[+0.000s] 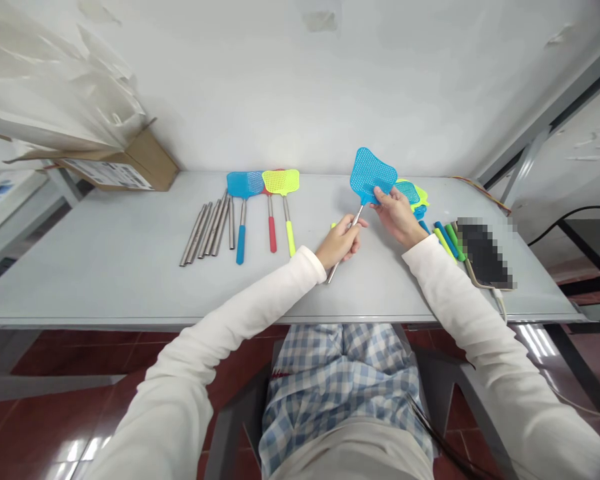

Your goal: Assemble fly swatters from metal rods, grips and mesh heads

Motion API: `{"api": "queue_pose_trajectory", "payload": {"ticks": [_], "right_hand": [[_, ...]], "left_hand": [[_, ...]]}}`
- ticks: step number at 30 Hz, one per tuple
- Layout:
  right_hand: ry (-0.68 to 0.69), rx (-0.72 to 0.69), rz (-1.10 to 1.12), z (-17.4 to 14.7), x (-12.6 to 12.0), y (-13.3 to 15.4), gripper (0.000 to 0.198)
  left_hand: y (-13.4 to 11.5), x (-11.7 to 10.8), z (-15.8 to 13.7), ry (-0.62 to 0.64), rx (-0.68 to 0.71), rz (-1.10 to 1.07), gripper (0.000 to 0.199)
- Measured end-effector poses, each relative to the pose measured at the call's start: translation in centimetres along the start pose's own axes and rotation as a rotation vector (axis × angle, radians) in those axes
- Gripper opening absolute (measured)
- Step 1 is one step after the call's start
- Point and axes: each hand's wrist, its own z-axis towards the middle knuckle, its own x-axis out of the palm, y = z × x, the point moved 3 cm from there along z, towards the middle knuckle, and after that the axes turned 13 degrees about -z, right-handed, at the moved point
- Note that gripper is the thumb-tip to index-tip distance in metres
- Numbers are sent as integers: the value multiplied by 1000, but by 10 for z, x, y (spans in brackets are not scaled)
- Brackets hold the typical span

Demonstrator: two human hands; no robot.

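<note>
A blue fly swatter (371, 175) with a bare metal rod is held tilted above the table. My left hand (341, 239) is closed around the rod, whose lower end sticks out below the fist. My right hand (396, 212) pinches the lower right edge of the blue mesh head between thumb and fingers. Just behind the right hand lie more blue and yellow swatter heads (411, 193), partly hidden by it. Blue, yellow and green handle sleeves (447, 239) lie beside my right wrist. A bit of something yellow shows behind my left hand.
Left of my hands lie swatters with a blue handle (241, 243), a red handle (273, 233) and a yellow handle (290, 237). Several metal rods (207, 230) lie farther left. A cardboard box (140, 163) stands at the back left. A blurred-out phone (485, 253) with a cable lies right.
</note>
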Motion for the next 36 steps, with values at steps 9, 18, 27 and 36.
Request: {"api": "queue_pose_trajectory", "payload": {"ticks": [9,18,27,36], "right_hand": [[11,19,36,0,0,0,35],[32,16,16,-6,3,5,39],[83,54,77,-13,11,5,44],[144,129,95,-17,11,5,49]], "left_hand": [[-5,2,-2,4,-24,-64,15],[-3,0,0,6,-16,-67,19],[-2,0,1,10,-2,-100,24],[-1,-1,1,38,-40,-226,27]]}}
